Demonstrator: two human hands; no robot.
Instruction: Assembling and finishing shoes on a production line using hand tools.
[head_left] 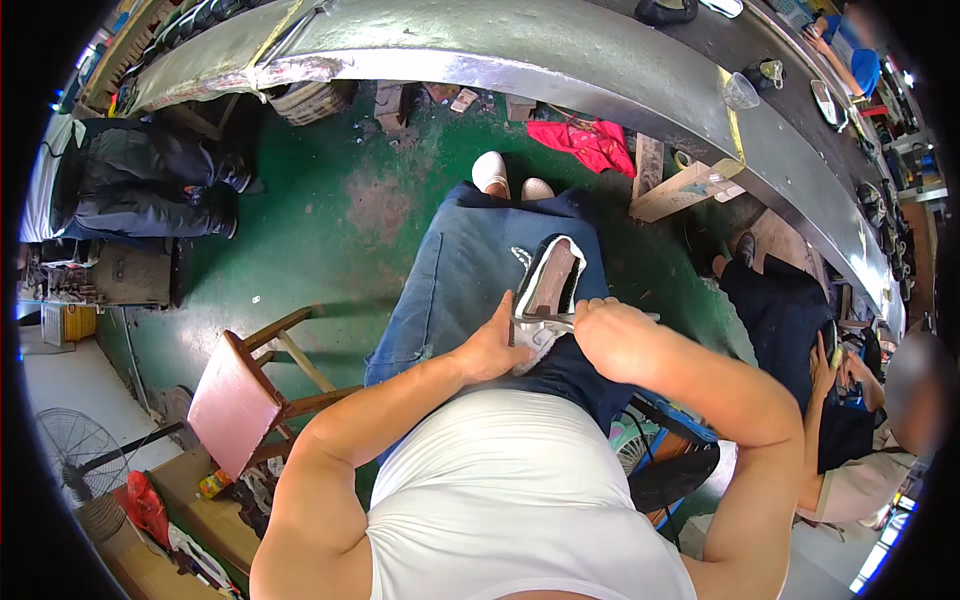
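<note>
A shoe upper lies across my lap, its far end black with a white edge around a brownish inside. Its nearer end is pale grey. My left hand holds the shoe from its left side, thumb and fingers on either side of the near part. Closed in a fist, my right hand grips a metal hand tool. The tool's metal head touches the shoe near its middle, and the handle is mostly hidden in my fist, so its exact kind is unclear.
A long metal-topped workbench curves across the far side. To my left stands a pink-seated wooden stool, with a fan beyond it. Red cloth lies under the bench. Other people sit at left and right, the right one with busy hands.
</note>
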